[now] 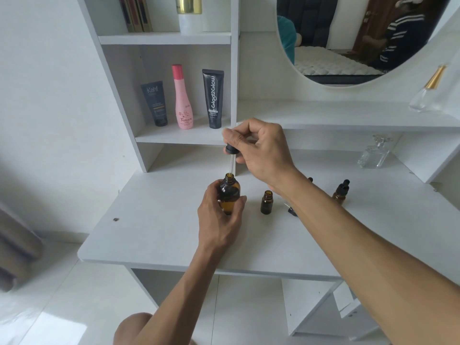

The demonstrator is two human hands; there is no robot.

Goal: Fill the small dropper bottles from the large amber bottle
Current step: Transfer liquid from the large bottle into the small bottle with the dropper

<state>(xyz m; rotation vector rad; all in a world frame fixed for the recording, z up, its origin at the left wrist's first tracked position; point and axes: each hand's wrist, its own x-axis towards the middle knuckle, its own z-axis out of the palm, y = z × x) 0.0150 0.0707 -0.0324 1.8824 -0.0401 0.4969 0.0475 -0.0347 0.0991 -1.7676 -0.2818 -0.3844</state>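
Observation:
The large amber bottle (229,192) stands uncapped on the white table, and my left hand (220,217) is wrapped around its lower body. Above it my right hand (261,148) pinches the bulb of a dropper (231,158) with a black collar; the glass tube points down with its tip at the bottle's mouth. A small amber bottle (266,202) stands uncapped just right of the large one. Its dropper cap (291,210) lies on the table, partly hidden by my right forearm. Another small dropper bottle (340,192), capped, stands further right. A black cap tip (310,180) peeks out behind my wrist.
The white table (159,235) carries a shelf unit at the back left with a dark tube (154,103), a pink bottle (183,97) and a black tube (213,98). Clear glass perfume bottles stand at right (373,154) and on the upper ledge (429,92). A round mirror (348,38) hangs above.

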